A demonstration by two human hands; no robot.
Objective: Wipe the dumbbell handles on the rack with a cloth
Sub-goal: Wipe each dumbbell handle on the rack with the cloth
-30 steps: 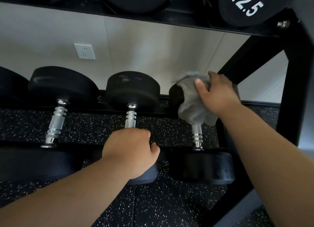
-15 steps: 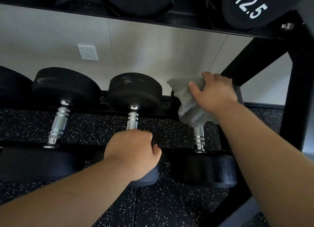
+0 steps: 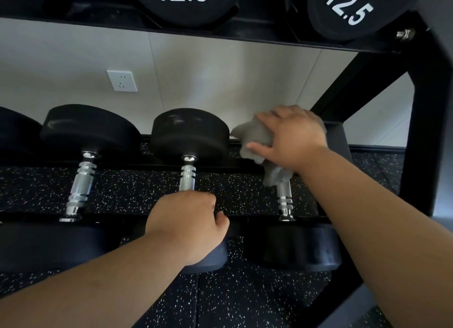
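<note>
The grey cloth lay bunched over the far end of the rightmost dumbbell handle on the lower tier of the rack, covering the far head of that dumbbell and the top of its chrome grip; the ringed lower part of the grip showed bare below it. By that I judged the wipe of this handle to be under way and not finished, with the near half left to do; whether the middle dumbbell handle and the left dumbbell handle had been cleaned I could not tell, as both looked equally bright, knurled and ringed, with no smear visible. The right hand gripped the cloth from above, fingers curled over the wad and thumb pressed into its near side; the left hand was closed in a fist round the near part of the middle handle, seemingly steadying that dumbbell. The black heads looked matte and a little dusty; above, the upper tier carried dumbbells marked 12.5; behind were a pale wall with a wall socket and, below, speckled black rubber floor.
</note>
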